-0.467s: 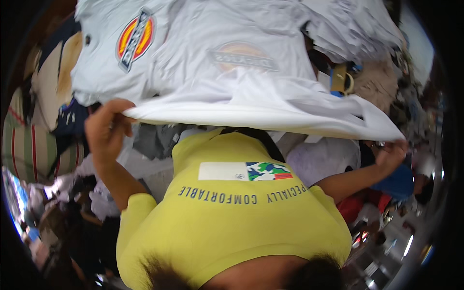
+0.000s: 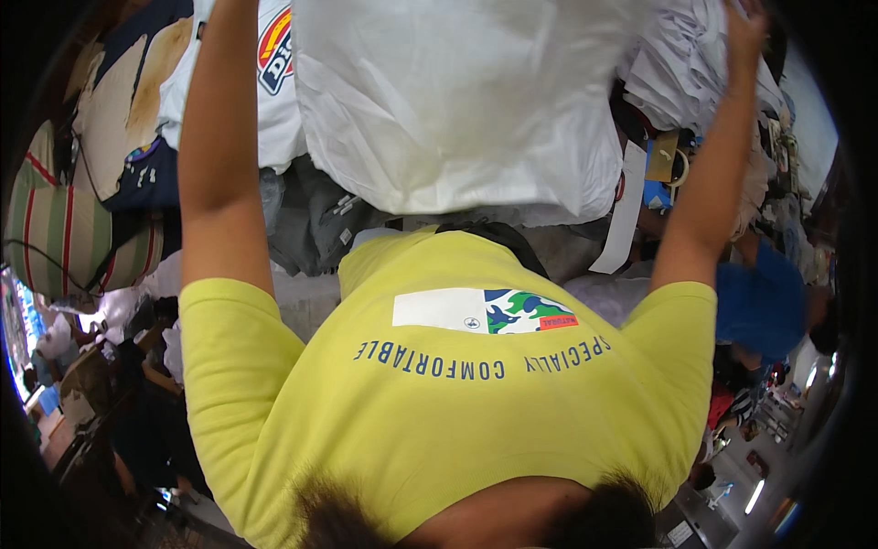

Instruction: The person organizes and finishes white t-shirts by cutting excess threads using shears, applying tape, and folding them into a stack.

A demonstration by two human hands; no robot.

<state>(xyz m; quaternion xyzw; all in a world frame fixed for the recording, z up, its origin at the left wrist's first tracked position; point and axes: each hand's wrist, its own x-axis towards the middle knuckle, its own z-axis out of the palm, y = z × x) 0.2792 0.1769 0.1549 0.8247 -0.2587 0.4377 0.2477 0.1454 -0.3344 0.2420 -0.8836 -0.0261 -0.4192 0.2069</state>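
White cloth, apparently a T-shirt point(image 2: 448, 101), lies before me, its lower edge hanging toward my body. My left forearm point(image 2: 219, 156) reaches straight up past the frame's top edge, so the left hand is out of sight. At the upper right, my right hand point(image 2: 748, 26) is raised beside a heap of crumpled white garments point(image 2: 681, 64). That hand is partly cut off and smeared, and whether it grips anything is not visible. To the left of the cloth lies another white T-shirt point(image 2: 279, 128) with a red and yellow printed emblem.
Dark grey clothing point(image 2: 315, 215) lies below the white cloth. A striped cushion-like bundle point(image 2: 64, 238) sits at the left. On the right are a tan ring like a tape roll point(image 2: 678, 171), a long white strip point(image 2: 622, 215) and a person in blue point(image 2: 764, 297).
Both hands have moved up and away from me; the left has left the picture. The white cloth's edge, stretched between them before, now hangs loose across the middle.
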